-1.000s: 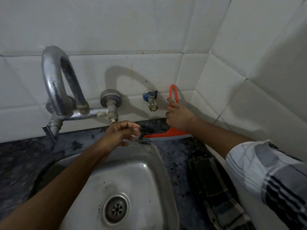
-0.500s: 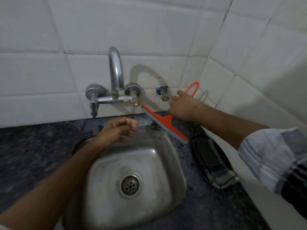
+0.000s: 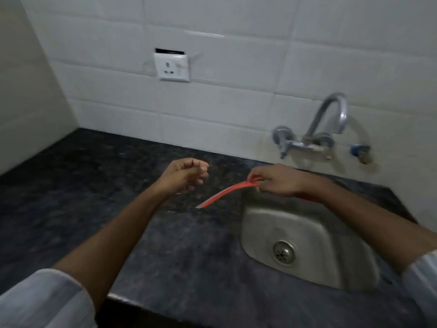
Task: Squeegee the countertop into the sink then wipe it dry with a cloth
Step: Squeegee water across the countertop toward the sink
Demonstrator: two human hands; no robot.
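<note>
Nearest, two pale sleeves at the bottom corners, bare forearms reaching away over a dark speckled worktop. To the right, a steel sink sunk into that worktop, drain near its middle. Farther in, left hand raised above the stone left of the sink, fingers curled loosely inward, holding nothing. Right hand over the sink's far left corner, closed around the handle end of an orange squeegee. Blade slanting down and leftward from that grip, its tip out over the worktop just left of the sink rim; whether touching the stone, cannot tell through the blur. Beyond, on the white tiled wall, a curved metal tap above the sink's far edge, a small blue-capped valve to its right, and a white socket higher up, to the left.
</note>
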